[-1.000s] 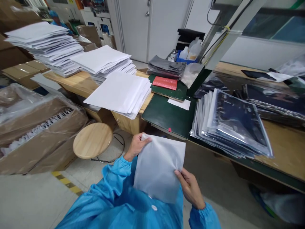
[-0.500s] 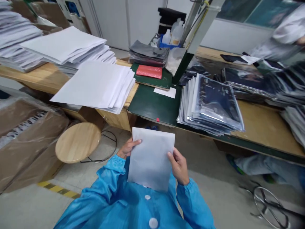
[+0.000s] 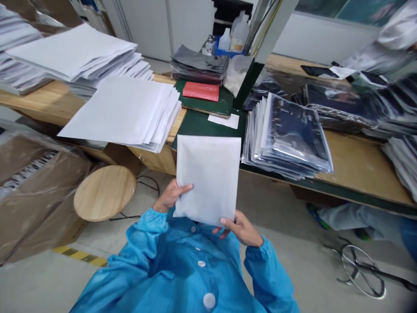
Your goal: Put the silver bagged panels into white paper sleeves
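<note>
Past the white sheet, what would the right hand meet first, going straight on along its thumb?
Probably the left hand, at the opposite edge of the white sheet; the right hand points roughly that way, though depth is unclear.

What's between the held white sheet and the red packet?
The head view shows a white slip on the green bench, and part of a green board, between the white sheet and red packet.

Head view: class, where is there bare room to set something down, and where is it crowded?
Bare room shows on the brown board between the sleeved stack and the right-edge stack, and on the stool top. A smaller green patch lies between the white paper stack and white card, partly hidden by the white sheet. Crowded: around the red packet.
</note>
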A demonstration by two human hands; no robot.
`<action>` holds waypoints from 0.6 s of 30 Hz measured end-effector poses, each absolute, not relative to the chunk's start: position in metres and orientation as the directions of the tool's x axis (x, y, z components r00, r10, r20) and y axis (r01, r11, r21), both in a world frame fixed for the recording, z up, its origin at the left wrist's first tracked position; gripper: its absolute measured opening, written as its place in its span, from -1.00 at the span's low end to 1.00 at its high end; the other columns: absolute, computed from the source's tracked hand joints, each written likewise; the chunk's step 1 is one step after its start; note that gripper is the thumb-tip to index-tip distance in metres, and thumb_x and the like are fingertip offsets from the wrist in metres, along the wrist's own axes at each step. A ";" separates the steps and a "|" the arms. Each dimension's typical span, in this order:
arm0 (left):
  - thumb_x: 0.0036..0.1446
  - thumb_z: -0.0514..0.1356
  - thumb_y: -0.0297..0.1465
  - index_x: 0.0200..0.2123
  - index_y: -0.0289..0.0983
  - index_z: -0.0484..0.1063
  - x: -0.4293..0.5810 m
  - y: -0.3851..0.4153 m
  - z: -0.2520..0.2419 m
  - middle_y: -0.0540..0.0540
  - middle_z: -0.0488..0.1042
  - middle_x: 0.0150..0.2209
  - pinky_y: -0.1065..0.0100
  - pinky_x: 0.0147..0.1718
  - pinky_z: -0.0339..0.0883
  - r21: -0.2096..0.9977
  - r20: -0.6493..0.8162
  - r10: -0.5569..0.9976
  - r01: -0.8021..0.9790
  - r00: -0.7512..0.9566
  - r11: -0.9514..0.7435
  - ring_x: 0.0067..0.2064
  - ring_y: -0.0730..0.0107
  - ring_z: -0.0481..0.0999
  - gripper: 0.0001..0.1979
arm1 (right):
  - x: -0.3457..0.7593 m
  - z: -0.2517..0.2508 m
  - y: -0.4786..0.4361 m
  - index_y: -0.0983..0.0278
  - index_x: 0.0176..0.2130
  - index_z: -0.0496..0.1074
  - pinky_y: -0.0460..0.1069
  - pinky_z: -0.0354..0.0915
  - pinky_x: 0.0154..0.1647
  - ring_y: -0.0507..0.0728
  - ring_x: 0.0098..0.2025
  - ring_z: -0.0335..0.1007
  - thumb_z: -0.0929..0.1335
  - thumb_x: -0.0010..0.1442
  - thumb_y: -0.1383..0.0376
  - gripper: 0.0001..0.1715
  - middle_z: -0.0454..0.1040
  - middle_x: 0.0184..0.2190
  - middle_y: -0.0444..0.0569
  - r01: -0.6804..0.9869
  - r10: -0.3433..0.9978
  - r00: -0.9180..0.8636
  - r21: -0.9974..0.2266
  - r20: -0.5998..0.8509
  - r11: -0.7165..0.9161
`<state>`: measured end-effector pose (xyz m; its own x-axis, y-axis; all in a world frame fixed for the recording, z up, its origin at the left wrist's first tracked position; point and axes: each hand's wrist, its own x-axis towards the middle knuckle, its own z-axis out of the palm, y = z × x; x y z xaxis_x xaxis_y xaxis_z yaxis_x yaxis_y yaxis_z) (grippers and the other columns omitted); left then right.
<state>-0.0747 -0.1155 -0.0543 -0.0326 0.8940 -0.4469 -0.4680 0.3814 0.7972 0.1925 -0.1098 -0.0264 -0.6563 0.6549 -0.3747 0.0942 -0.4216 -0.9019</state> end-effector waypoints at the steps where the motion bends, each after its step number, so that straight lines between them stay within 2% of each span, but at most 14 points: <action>1: -0.35 0.52 -0.16 -0.27 -0.39 0.55 -0.079 -0.105 -0.047 -0.22 0.62 -0.35 0.29 -0.41 0.48 0.810 -0.422 0.904 -0.477 -0.068 0.342 -0.41 0.19 0.58 -0.43 | 0.189 -0.028 -0.106 0.29 -0.19 0.49 0.02 0.49 -0.54 0.22 -0.45 0.59 0.46 0.13 -0.03 -0.53 0.61 -0.47 0.00 0.049 0.665 -0.650 -0.893 -0.369 -0.448; 3: -0.30 0.50 -0.11 -0.28 -0.36 0.54 -0.083 -0.090 -0.039 -0.16 0.62 -0.38 0.33 -0.42 0.48 0.808 -0.368 0.919 -0.539 -0.145 0.238 -0.42 0.24 0.58 -0.44 | 0.177 -0.035 -0.095 0.29 -0.21 0.46 0.00 0.51 -0.53 0.20 -0.50 0.58 0.49 0.09 -0.05 -0.51 0.59 -0.55 -0.03 -0.101 0.753 -0.577 -0.888 -0.315 -0.449; 6: -0.25 0.46 -0.01 -0.27 -0.33 0.52 -0.077 -0.086 -0.041 -0.11 0.61 -0.38 0.35 -0.37 0.50 0.742 -0.338 0.914 -0.661 -0.226 0.110 -0.39 0.28 0.59 -0.42 | 0.154 -0.045 -0.081 0.28 -0.25 0.45 -0.04 0.53 -0.50 0.18 -0.48 0.60 0.57 -0.04 -0.02 -0.47 0.60 -0.54 -0.06 -0.280 0.861 -0.421 -0.861 -0.286 -0.423; 9: -0.26 0.47 -0.03 -0.32 -0.33 0.48 -0.064 -0.097 -0.053 -0.06 0.57 -0.46 0.31 -0.41 0.51 0.705 -0.397 0.883 -0.700 -0.251 0.118 -0.44 0.30 0.57 -0.44 | 0.139 -0.050 -0.077 0.30 -0.29 0.47 -0.08 0.50 -0.56 0.16 -0.50 0.59 0.57 -0.05 -0.02 -0.48 0.61 -0.49 -0.01 -0.282 0.869 -0.363 -0.849 -0.337 -0.447; 13: -0.23 0.45 -0.02 -0.38 -0.32 0.42 -0.052 -0.109 -0.059 -0.02 0.52 -0.52 0.28 -0.45 0.52 0.714 -0.438 0.809 -0.698 -0.393 0.048 -0.50 0.32 0.55 -0.47 | 0.140 -0.046 -0.081 0.31 -0.27 0.52 -0.06 0.48 -0.62 0.16 -0.49 0.56 0.55 -0.03 -0.07 -0.46 0.61 -0.43 0.02 -0.261 0.845 -0.413 -0.844 -0.341 -0.468; 18: -0.20 0.45 -0.05 -0.24 -0.36 0.49 -0.034 -0.106 -0.055 -0.14 0.59 -0.37 0.24 -0.34 0.52 0.777 -0.389 0.834 -0.626 -0.392 0.068 -0.36 0.22 0.59 -0.43 | 0.142 -0.043 -0.083 0.33 -0.39 0.54 -0.10 0.43 -0.61 0.05 -0.59 0.43 0.57 -0.03 0.00 -0.54 0.54 -0.56 -0.05 -0.308 0.842 -0.434 -0.826 -0.320 -0.473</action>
<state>-0.0345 -0.1059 -0.0549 -0.3923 0.8336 -0.3888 -0.6257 0.0680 0.7771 0.1421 -0.0833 -0.0434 -0.4337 0.8422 -0.3203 -0.3080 -0.4726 -0.8257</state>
